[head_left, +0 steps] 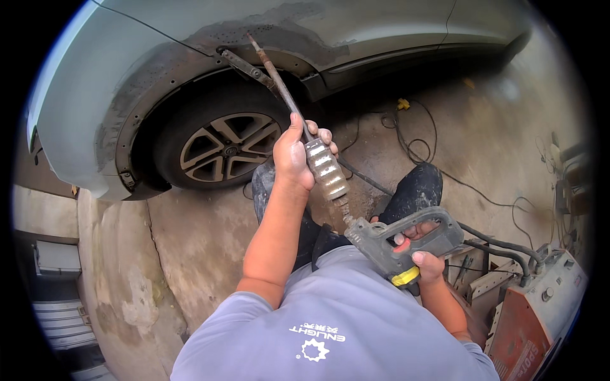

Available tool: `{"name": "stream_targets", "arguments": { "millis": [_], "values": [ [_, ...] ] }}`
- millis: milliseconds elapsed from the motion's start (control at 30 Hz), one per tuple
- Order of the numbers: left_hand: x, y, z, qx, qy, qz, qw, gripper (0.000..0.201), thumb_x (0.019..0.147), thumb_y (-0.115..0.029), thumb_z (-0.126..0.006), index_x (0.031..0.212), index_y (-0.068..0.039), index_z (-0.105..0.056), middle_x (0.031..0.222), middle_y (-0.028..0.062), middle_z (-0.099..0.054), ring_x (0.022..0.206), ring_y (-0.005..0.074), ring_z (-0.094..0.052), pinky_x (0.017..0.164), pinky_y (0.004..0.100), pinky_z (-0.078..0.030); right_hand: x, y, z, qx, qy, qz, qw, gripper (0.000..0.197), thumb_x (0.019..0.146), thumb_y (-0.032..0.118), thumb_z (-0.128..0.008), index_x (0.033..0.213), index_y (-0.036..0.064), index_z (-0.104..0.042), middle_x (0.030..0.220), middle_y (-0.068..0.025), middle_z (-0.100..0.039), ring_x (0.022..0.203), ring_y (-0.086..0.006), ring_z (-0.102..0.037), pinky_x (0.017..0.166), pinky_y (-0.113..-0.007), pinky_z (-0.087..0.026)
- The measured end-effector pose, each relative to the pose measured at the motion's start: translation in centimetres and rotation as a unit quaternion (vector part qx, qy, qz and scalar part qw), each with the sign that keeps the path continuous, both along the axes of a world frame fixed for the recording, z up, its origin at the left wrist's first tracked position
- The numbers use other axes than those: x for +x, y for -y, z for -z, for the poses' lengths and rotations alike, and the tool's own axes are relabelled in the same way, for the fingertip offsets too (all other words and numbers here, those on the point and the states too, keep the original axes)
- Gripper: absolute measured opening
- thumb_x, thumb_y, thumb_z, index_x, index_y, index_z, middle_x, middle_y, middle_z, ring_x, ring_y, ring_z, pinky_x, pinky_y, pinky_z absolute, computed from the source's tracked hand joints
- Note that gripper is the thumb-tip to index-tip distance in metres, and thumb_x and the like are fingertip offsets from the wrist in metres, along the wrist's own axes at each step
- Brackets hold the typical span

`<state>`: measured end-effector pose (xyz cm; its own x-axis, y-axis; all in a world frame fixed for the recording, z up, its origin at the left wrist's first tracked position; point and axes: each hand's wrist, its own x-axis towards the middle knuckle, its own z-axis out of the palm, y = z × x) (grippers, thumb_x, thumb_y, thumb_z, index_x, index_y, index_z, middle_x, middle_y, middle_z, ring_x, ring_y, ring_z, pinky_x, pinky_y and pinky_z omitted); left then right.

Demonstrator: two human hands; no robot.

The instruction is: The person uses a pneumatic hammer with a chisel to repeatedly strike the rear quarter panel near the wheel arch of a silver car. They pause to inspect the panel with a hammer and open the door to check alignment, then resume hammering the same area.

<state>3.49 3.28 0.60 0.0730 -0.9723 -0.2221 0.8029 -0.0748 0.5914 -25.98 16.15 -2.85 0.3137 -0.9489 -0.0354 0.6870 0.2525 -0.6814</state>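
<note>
Plainly, the right hand (429, 265) grips one grey pull gun (372, 244) near the lap, two thick cables (490, 237) behind it reaching one red machine (518, 320); the left hand (294, 152) wraps the gun's rod (284, 91) by one ribbed weight (326, 169). Beyond are one wheel (230, 151), one metal bar (246, 65) crowding the rod, and one patchy fender (190, 41).

Lettering (325, 332) marks the grey shirt (356, 298) and red machine (540, 306).

Metal rod (287, 95) is looking smooth; ribbed metal weight (327, 169) is gleaming; plastic handle (373, 244) is looking matt; car panel (149, 73) is showing rough, dull patches.
</note>
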Motion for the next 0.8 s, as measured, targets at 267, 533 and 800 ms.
{"name": "stream_targets", "arguments": {
  "millis": [267,533,800],
  "values": [
    [2.8,4.2,-2.0,0.020,0.009,-0.023,0.999,0.055,0.106,-0.062,-0.041,0.095,-0.010,-0.056,0.076,0.0097,-0.062,0.063,0.0280,-0.063,0.060,0.0432,-0.054,-0.7,-0.1,0.7,-0.032,-0.030,-0.026,0.999,0.057,0.068,0.012,-0.074,0.122,0.0116,-0.056,0.122,-0.0110,-0.059,0.112,-0.0273,-0.059,0.100,-0.045,-0.049],
    [-0.9,-1.2,-1.0,0.039,0.040,-0.019,0.998,0.048,0.109,-0.055,-0.041,0.085,-0.014,-0.050,0.071,0.0084,-0.058,0.061,0.0262,-0.062,0.059,0.0405,-0.053,0.0,-0.1,1.2,0.007,0.015,0.004,1.000,0.045,0.066,0.011,-0.074,0.103,0.0162,-0.048,0.104,-0.0033,-0.051,0.098,-0.0188,-0.053,0.093,-0.040,-0.050],
    [0.5,-0.9,3.9,-0.245,-0.290,0.132,0.916,0.053,0.108,-0.059,-0.037,0.084,-0.014,-0.049,0.066,0.0051,-0.055,0.062,0.0259,-0.060,0.061,0.0408,-0.051,-0.7,0.7,2.4,-0.004,-0.002,-0.053,0.999,0.043,0.067,0.012,-0.073,0.101,0.0152,-0.047,0.098,-0.0056,-0.054,0.095,-0.0217,-0.057,0.093,-0.041,-0.051]
  ]
}}
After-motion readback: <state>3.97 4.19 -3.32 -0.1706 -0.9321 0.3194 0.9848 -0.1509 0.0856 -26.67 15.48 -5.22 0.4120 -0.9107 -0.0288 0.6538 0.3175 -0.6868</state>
